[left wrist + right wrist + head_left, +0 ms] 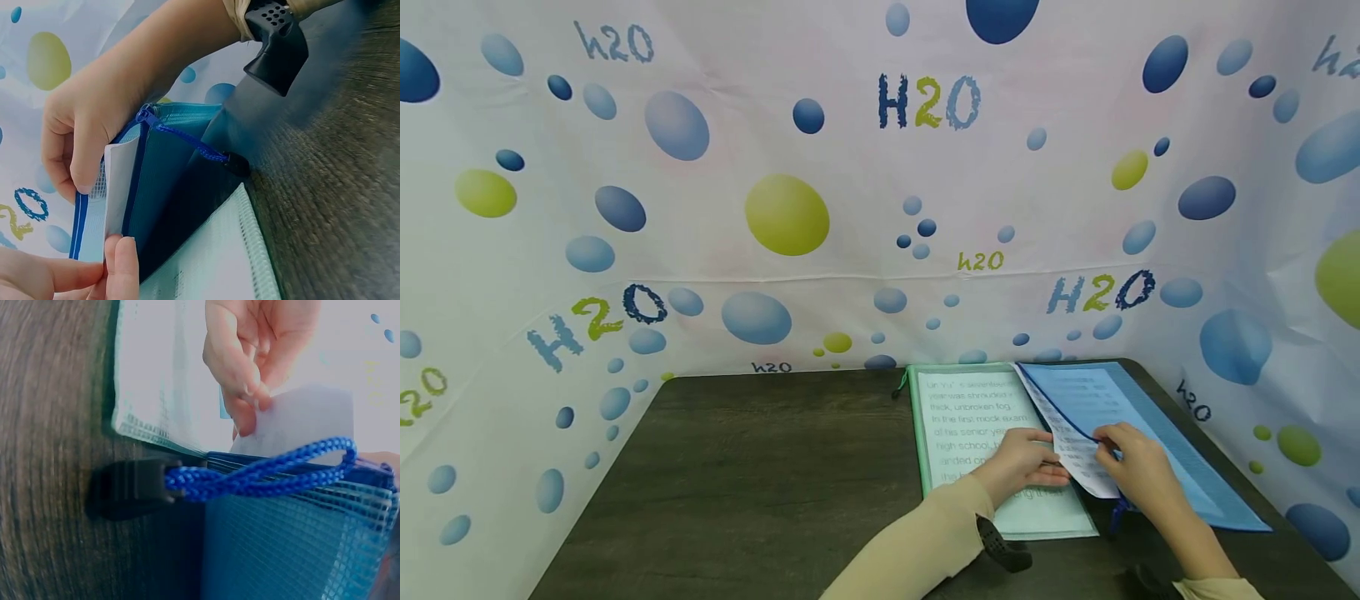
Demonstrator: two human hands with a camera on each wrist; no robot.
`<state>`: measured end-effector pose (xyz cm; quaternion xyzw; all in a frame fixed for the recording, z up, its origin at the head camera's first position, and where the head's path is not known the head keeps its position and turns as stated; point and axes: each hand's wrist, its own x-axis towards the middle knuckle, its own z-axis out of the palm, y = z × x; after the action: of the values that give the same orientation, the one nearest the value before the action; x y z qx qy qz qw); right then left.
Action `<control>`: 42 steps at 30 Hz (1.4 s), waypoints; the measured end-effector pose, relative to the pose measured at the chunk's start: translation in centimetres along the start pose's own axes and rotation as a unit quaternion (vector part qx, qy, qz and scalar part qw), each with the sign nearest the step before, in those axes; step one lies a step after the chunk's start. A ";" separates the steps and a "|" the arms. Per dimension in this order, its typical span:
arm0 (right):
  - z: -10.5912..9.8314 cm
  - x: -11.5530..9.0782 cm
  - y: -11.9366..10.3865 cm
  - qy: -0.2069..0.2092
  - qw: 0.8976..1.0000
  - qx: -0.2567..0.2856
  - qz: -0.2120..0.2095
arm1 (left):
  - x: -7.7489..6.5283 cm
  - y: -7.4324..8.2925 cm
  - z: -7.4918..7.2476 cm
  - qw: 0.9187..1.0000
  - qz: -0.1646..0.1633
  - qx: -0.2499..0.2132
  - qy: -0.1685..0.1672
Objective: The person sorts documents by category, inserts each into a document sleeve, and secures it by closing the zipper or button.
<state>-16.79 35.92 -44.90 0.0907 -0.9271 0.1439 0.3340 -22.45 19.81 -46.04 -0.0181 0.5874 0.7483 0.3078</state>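
A blue mesh zip pouch [1172, 442] lies at the right of the table, its zipped edge lifted and parted. White printed paper [1081, 457] sticks partly out of that opening; how many sheets there are cannot be told. My left hand [1021, 462] pinches the paper's edge between thumb and fingers, above the green pouch. My right hand [1138, 467] grips the pouch's raised edge near the zipper slider [147, 116]. From the slider hangs a blue braided cord [262, 469] with a black end. The rest of the paper is hidden inside the pouch.
To the left, partly beneath my left forearm, a green-edged mesh pouch [973, 425] with a printed page lies flat. The dark wooden table [760, 475] extends left. A white patterned cloth [850, 167] hangs behind it and along the sides.
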 end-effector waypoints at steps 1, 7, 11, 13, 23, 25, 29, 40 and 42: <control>0.0 0.0 0.0 0.001 1.000 0.000 -0.001 | 0.1 0.0 0.2 1.000 -0.001 -0.001 0.001; -0.1 0.0 0.0 0.002 1.000 0.002 0.001 | 0.8 0.2 1.0 1.000 -0.007 -0.007 0.005; -0.1 0.1 0.1 -0.002 1.000 0.001 0.004 | 1.2 0.4 1.2 1.000 -0.012 -0.015 -0.002; -0.2 0.1 0.1 -0.004 1.000 0.002 0.007 | 1.3 0.5 1.3 1.000 -0.015 -0.016 -0.007; -0.4 0.2 0.1 -0.003 1.000 -0.001 0.012 | 1.5 0.5 1.9 0.999 0.001 0.049 -0.002; -0.5 0.2 0.1 0.001 1.000 -0.003 0.010 | 1.5 0.5 2.1 0.997 0.009 0.071 0.010; -0.5 0.2 0.1 0.006 1.000 -0.003 0.003 | 1.4 0.4 2.7 0.993 0.022 0.110 0.033; -0.8 0.2 0.2 0.009 1.000 0.000 -0.003 | 1.6 -0.1 3.3 0.981 0.037 0.181 0.057; -0.8 0.2 0.3 0.010 1.000 0.003 -0.001 | 1.4 -0.1 3.3 0.981 0.034 0.182 0.060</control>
<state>-16.53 36.43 -44.21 0.0915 -0.9231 0.1471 0.3434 -22.45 23.39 -45.64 0.0134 0.7313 0.6367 0.2442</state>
